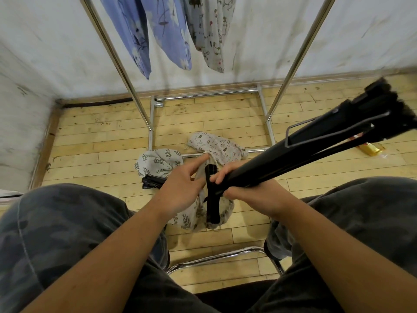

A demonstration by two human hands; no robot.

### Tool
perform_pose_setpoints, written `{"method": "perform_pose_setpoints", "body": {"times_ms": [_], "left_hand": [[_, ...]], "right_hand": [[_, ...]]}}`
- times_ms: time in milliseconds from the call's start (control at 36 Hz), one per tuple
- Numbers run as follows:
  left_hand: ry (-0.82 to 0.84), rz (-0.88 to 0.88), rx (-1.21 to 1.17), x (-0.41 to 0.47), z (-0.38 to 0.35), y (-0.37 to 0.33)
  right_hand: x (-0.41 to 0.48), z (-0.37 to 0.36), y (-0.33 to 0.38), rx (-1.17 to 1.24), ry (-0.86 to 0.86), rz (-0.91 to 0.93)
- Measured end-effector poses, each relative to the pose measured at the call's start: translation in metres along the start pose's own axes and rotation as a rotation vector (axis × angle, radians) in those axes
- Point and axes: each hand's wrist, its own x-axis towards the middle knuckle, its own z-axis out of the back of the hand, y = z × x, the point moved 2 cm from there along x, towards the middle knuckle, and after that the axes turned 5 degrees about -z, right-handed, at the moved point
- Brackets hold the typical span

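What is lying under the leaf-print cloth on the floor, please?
Only thin black pieces poke out from under the leaf-print cloth at its near edge, on the wooden floor. The cloth and the left hand cover the rest of them.

No writing can be read; any print on the yellow packet [370, 149] is too blurred to tell

Black stand [293, 154] — grey leaf-print cloth [186, 221] — blue floral garment [167, 30].
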Motion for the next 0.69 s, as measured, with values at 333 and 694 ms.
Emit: {"method": "perform_pose_setpoints", "body": {"times_ms": [333, 694], "left_hand": [[0.077, -0.049, -0.113, -0.004, -0.002, -0.008], [0.131, -0.104, -0.113, -0.006, -0.005, -0.012]], "right_hand": [[0.01, 0.007, -0.015, 0.081, -0.287, -0.003], [0.013, 0.014, -0.023, -0.166, -0.511, 0.111]]}}
